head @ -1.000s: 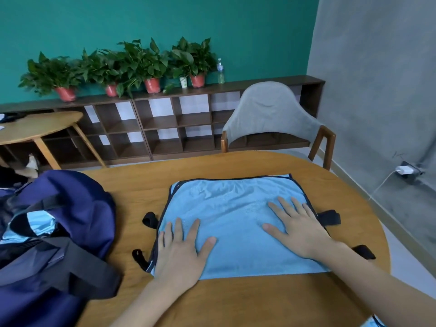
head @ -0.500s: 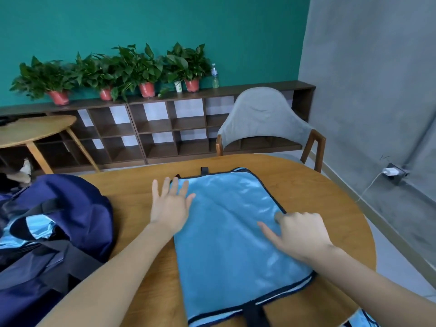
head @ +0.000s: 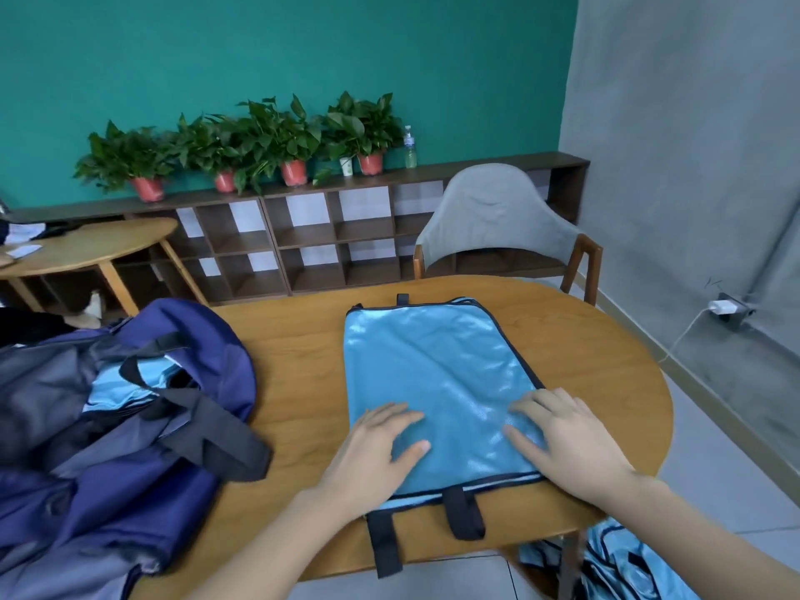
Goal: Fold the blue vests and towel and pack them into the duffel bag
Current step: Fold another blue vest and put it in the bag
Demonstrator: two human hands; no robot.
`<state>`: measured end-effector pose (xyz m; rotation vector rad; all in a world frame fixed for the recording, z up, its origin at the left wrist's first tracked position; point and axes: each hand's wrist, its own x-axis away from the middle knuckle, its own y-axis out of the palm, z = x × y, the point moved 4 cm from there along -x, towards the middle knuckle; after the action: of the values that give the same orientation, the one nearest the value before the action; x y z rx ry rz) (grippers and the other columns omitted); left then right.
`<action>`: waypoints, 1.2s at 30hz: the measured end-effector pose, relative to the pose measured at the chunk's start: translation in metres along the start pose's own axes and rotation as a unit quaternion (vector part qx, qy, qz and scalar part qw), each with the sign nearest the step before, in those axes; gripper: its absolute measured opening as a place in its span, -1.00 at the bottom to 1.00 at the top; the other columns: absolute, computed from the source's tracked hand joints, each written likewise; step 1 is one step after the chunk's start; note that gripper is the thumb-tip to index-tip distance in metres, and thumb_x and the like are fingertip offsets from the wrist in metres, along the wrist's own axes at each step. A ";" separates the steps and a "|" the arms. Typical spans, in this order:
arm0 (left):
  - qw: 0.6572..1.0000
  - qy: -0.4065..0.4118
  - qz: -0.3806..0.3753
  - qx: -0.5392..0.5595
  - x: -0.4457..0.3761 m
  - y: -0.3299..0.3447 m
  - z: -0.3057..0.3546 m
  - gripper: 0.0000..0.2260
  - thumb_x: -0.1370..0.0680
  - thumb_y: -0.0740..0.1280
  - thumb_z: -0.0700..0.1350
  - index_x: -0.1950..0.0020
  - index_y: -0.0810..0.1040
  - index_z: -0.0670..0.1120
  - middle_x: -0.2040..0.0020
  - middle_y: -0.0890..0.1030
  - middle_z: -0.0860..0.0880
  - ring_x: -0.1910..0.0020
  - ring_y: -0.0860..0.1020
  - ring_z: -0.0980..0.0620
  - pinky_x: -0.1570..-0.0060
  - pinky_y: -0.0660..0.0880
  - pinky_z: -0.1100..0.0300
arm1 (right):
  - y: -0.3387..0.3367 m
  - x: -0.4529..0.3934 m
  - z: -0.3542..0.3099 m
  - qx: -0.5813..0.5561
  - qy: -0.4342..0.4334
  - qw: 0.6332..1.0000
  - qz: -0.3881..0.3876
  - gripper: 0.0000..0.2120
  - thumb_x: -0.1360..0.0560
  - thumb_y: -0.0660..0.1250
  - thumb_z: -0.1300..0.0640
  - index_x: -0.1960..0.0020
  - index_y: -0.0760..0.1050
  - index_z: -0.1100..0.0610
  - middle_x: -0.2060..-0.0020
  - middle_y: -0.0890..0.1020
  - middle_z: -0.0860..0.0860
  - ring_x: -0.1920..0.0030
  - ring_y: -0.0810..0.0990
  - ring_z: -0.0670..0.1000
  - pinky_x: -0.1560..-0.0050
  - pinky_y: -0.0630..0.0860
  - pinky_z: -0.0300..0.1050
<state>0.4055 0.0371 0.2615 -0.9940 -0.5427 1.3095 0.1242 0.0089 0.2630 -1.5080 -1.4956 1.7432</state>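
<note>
Folded blue vest (head: 437,383) flat on bench (head: 298,348), straps (head: 465,511) hanging over near edge; left hand (head: 372,452) and right hand (head: 571,443) pressing on it, grip nil, fingers flat. Duffel bag (head: 130,409) open at left, light-blue fabric inside.

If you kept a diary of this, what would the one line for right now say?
step: flattening folded vest | left hand: flat on it | right hand: flat on it | duffel bag: open, blue fabric inside
</note>
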 end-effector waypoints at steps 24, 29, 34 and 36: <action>0.991 -0.072 0.093 0.062 0.124 -0.011 0.001 -0.54 -0.20 0.52 0.40 -0.02 0.71 0.26 -0.11 0.60 0.37 -0.18 0.52 0.31 -0.20 0.44 0.22 | -0.036 0.111 -0.005 -0.202 0.023 0.979 0.027 -0.62 -0.33 0.47 -0.12 -0.06 0.73 0.05 -0.06 0.70 -0.10 -0.06 0.47 -0.19 -0.25 0.47 -0.04; 0.983 -0.017 0.167 0.068 0.139 -0.004 0.006 -0.79 -0.29 0.65 0.08 0.15 0.75 0.08 0.08 0.63 0.33 -0.07 0.55 0.25 -0.16 0.48 0.01 | -0.045 0.116 -0.012 -0.185 -0.015 0.982 0.030 -0.77 -0.42 0.44 -0.05 0.05 0.74 0.06 0.05 0.68 -0.19 -0.07 0.48 -0.15 -0.19 0.40 0.03; 0.971 -0.030 0.200 0.126 0.152 -0.021 0.023 -0.85 -0.44 0.57 -0.03 0.19 0.65 0.19 0.11 0.69 0.25 -0.02 0.61 0.22 -0.11 0.51 0.11 | -0.063 0.119 -0.020 -0.287 0.059 0.954 -0.059 -0.96 -0.52 0.43 -0.01 0.11 0.65 -0.12 0.22 0.69 -0.04 0.29 0.54 -0.15 0.23 0.42 -0.31; 0.963 -0.053 0.187 0.186 0.153 -0.032 0.029 -0.83 -0.50 0.53 -0.11 0.16 0.66 0.17 0.21 0.71 0.13 0.17 0.65 0.16 0.07 0.56 0.11 | -0.077 0.117 -0.028 -0.336 0.066 0.937 -0.073 -0.94 -0.52 0.43 -0.01 0.11 0.67 -0.09 0.24 0.69 -0.01 0.33 0.56 -0.06 0.30 0.40 -0.29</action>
<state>0.4332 0.1935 0.2735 -0.7338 -0.1755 1.7347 0.0826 0.1443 0.2810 -1.7070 -2.1965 1.0565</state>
